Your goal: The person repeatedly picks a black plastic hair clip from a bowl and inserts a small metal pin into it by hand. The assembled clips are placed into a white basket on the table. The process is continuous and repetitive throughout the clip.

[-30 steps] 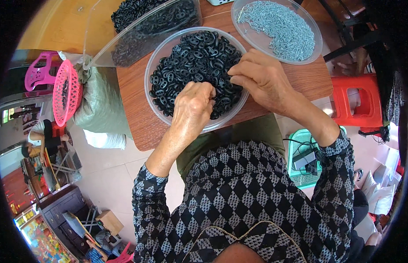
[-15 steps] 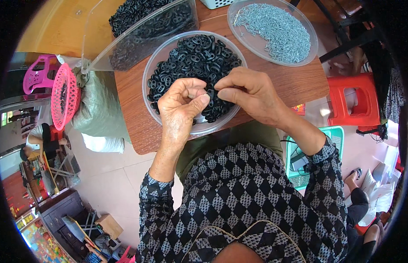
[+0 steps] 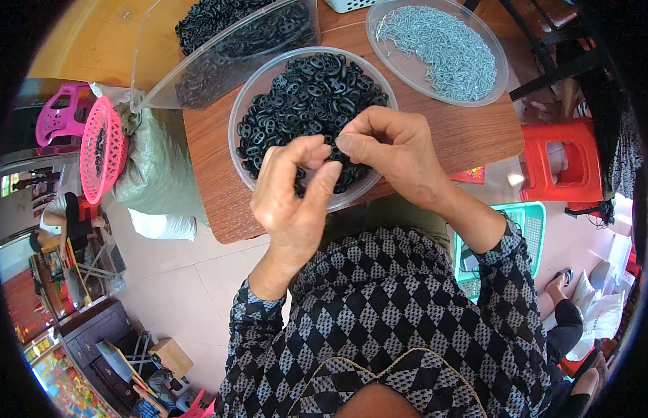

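A round clear tub (image 3: 234,132) stands near the table's front edge, heaped with small black oval pieces (image 3: 306,94) that have two holes each. Over its near side, my left hand (image 3: 288,198) is held with thumb and forefinger apart, and nothing shows between them. My right hand (image 3: 402,148) meets it from the right, thumb and forefinger pinched together close to the left fingertips. Whatever is in that pinch is too small or hidden to make out. To the right, many small silvery screws (image 3: 456,52) lie in a shallow round clear dish (image 3: 503,78).
A clear bin (image 3: 157,80) of black pieces leans at the table's (image 3: 212,202) back left. Left of the table are a pink basket (image 3: 94,167) and a stuffed sack (image 3: 157,167). A red stool (image 3: 547,188) and green basket (image 3: 536,230) are on the right. Other people sit farther off.
My left hand has shifted slightly right, and its thumb and forefinger have spread apart. The right hand stays pinched at nearly the same place.
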A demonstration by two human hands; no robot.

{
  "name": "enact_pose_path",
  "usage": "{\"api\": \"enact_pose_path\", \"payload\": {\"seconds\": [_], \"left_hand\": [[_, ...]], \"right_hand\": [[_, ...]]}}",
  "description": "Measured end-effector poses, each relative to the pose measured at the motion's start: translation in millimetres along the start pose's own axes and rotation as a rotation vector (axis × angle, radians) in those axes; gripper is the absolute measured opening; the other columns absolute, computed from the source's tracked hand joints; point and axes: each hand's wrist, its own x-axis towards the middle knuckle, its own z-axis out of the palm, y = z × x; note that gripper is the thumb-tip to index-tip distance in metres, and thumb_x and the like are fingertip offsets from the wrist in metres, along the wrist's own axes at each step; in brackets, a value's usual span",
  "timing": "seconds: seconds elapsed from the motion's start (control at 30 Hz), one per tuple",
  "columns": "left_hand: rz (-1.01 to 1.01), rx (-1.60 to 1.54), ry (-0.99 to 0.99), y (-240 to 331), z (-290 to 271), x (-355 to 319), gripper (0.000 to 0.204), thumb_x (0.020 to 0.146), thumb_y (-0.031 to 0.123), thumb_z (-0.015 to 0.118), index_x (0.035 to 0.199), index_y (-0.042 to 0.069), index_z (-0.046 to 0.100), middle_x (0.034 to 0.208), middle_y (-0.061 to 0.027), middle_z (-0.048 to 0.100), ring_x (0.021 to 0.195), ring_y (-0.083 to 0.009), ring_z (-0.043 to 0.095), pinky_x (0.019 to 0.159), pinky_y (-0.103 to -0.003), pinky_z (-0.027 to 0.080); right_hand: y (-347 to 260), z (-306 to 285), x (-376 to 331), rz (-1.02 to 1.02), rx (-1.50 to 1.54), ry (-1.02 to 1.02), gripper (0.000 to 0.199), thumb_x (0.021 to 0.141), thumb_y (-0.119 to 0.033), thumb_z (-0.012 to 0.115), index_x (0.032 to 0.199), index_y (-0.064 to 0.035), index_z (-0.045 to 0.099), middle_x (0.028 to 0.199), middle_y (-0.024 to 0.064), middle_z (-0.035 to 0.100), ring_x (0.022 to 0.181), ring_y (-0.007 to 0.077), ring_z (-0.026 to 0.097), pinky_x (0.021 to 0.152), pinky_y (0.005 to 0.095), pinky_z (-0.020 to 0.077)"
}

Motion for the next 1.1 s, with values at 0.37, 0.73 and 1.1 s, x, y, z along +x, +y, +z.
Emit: {"api": "enact_pose_path", "payload": {"seconds": [0.37,0.73,1.1], "left_hand": [[-0.221,-0.163,0.074,-6,9,-4,0.022,0.076,-0.005,0.065,0.098,-0.004,0.060,0.079,-0.0064,0.060,0.071,-0.0121,0.056,0.061,-0.024,0.047],[-0.459,-0.607,0.074,-6,9,-4,0.018,0.084,-0.002,0.060,0.101,-0.003,0.059,0.083,-0.0026,0.059,0.072,-0.0071,0.053,0.067,-0.019,0.045],[-0.454,-0.678,0.033,-12,0,-8,0.021,0.084,0.016,0.063,0.089,-0.002,0.054,0.071,-0.0115,0.060,0.055,-0.0130,0.054,0.050,-0.022,0.045]], "right_hand": [[-3,12,-3,-0.278,-0.223,0.047,0.005,0.079,-0.004,0.058,0.078,0.0010,0.060,0.072,0.0105,0.058,0.068,0.0189,0.056,0.061,0.0314,0.0438],[4,17,-1,-0.366,-0.250,0.071,0.002,0.075,-0.002,0.060,0.076,-0.0030,0.061,0.072,0.0097,0.057,0.068,0.0263,0.054,0.062,0.0361,0.0423],[1,-71,36,-0.553,-0.855,0.307,0.012,0.074,-0.004,0.064,0.086,-0.0033,0.065,0.077,0.0106,0.060,0.075,0.0261,0.057,0.066,0.0347,0.0451]]}}
